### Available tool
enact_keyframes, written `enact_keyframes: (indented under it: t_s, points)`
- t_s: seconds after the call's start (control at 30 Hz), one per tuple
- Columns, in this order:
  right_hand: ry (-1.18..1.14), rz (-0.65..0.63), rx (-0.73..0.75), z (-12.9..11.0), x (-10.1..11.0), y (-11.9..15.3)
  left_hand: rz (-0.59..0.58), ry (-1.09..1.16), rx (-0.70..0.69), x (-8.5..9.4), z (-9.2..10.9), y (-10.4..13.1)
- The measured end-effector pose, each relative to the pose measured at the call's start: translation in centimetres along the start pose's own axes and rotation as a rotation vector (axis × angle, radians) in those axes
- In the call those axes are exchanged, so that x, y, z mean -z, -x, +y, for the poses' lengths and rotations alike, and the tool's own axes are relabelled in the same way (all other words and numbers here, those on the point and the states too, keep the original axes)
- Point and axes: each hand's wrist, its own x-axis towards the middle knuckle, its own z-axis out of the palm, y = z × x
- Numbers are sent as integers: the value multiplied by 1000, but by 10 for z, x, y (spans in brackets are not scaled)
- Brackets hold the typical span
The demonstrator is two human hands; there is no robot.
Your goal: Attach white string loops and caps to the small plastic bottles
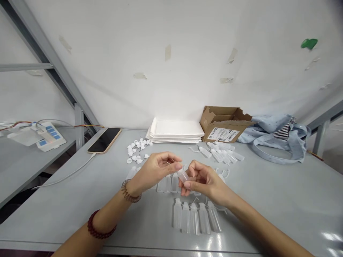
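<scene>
Between my two hands is a small translucent plastic bottle (183, 176), tilted. My right hand (201, 179) grips its lower body between thumb and fingers. At its upper end, my left hand (164, 166) has thumb and fingertips pinched together on the neck; whether a small part is also in that pinch is too small to tell. Several like bottles (194, 218) lie in a row nearer the front edge. Another row (167, 184) lies partly hidden behind my hands. Small white caps (138, 147) are scattered beyond my left hand.
More bottles with thin tubes (225, 152) lie at the back right, before an open cardboard box (223, 125). White envelopes (175, 131) are stacked by the wall. A phone (105, 140) with a cable is at left, light blue cloth (278, 137) at right.
</scene>
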Motion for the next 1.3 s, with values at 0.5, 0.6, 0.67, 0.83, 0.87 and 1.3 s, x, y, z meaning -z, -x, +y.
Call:
enact_keyframes:
  t_s: [0.5,0.6,0.67,0.83,0.87,1.3]
  points:
    - [-173,-112,4,1,1,-4,-5,-86,-88,4,1,1]
    - [69,33,65,0,0,-1,228,-383,-156,-1,0,1]
    - [361,171,179,3,1,0,332,-525,-188,-5,-1,1]
    - [1216,341,596,18,5,0,273,-478,-146,-14,-4,1]
    - [1322,335,640,21,5,0,249,-449,-125,-14,-4,1]
    - [781,222,330,2,3,6,-7,-507,-151,-4,3,3]
